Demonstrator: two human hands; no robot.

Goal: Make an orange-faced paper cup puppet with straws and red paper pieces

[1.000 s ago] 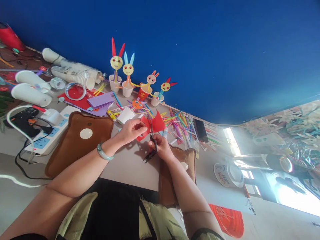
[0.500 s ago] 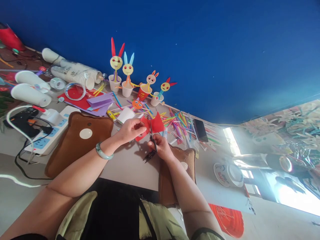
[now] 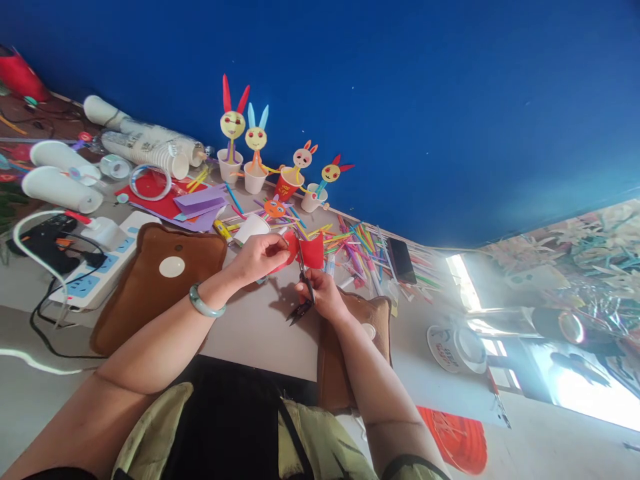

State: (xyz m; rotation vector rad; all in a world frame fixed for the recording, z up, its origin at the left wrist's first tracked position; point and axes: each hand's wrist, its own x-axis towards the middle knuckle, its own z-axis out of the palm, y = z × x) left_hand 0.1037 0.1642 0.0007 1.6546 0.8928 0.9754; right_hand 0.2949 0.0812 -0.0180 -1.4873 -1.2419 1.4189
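Note:
My left hand [image 3: 263, 257] pinches a piece of red paper [image 3: 313, 253] by its left side, thumb and forefinger closed on it. In my right hand [image 3: 323, 293] are black-handled scissors [image 3: 305, 277], held with the blades pointing away from me. The blades cross the red paper, with part of it on either side of them. A white paper cup [image 3: 251, 230] lies on the table just beyond my left hand. Near it is an orange paper face [image 3: 275, 208] among coloured sticks.
Several rabbit-faced figures in cups [image 3: 255, 179] stand along the blue wall. Brown cushions [image 3: 155, 287] lie under my forearms. A power strip [image 3: 103, 267] is at left, a phone [image 3: 401, 260] at right beside scattered pipe cleaners [image 3: 365, 250]. Purple paper [image 3: 203, 207] lies back left.
The red paper has turned and shifted slightly between the scissor blades, its right part now lower. My left hand has moved a little to the left; the right hand stays nearly in place.

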